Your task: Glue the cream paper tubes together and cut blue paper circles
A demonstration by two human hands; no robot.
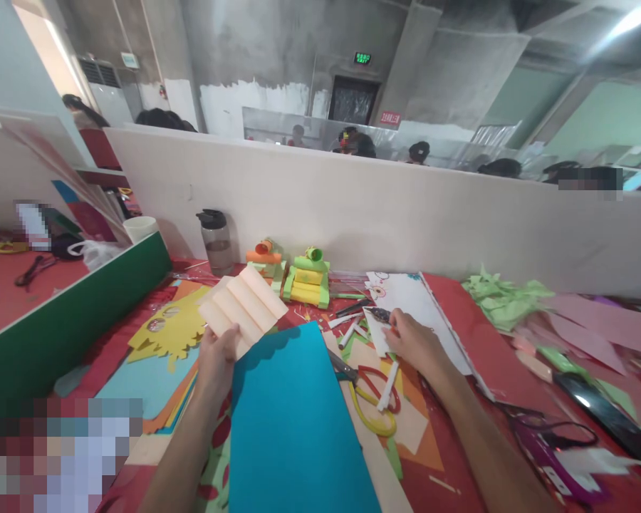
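Note:
My left hand (219,360) grips a cream sheet of paper (246,303) with several parallel fold creases, raised above the table. Below it lies a large teal sheet (293,420). My right hand (411,338) reaches to the right of the teal sheet, its fingers closed near a dark patterned object (377,314) on a white piece of paper; what they hold is partly hidden. Just left of my right forearm, scissors (347,370) with red and yellow handles lie on paper scraps, with a small white paper roll (388,387) across the handles.
Two paper models, one orange (264,256) and one green and yellow (307,278), stand near a white partition (320,199). Left are a water bottle (215,242), yellow cut paper (171,328) and a green divider (75,306). Right are crumpled green paper (505,296) and a purple device (555,456).

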